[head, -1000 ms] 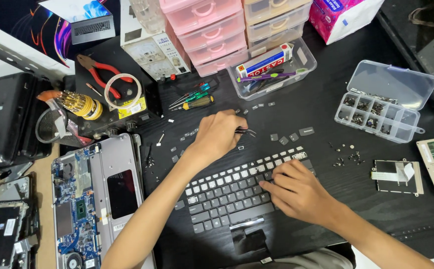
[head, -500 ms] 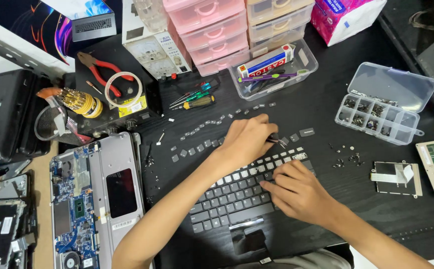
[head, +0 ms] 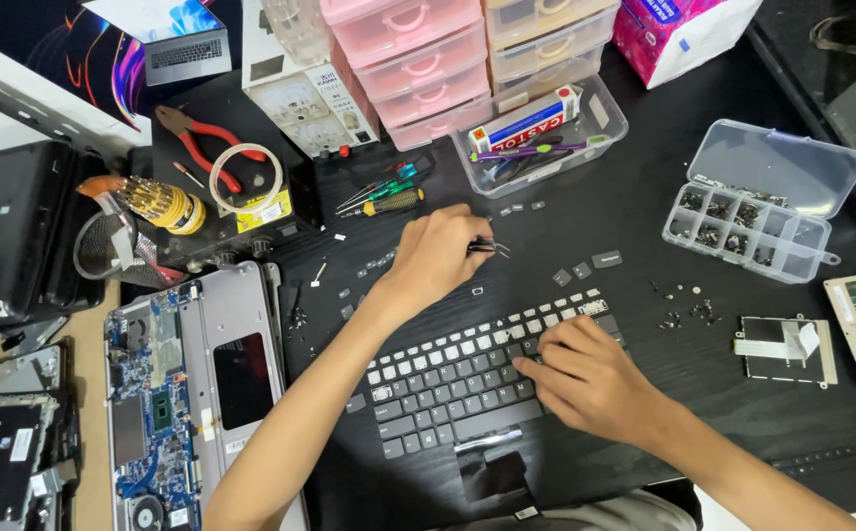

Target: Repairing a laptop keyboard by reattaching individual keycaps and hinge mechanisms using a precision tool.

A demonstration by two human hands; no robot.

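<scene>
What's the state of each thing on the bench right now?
left hand: pinching tweezers, above the keyboard
right hand: fingers pressed on the keyboard
keyboard: detached, keycaps missing at its right end
compartment box: lid open
laptop base: cover off, board exposed
pink drawers: shut
loose keycaps: scattered on the table

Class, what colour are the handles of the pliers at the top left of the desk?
Red, on the pliers; seen in the head view.
</scene>
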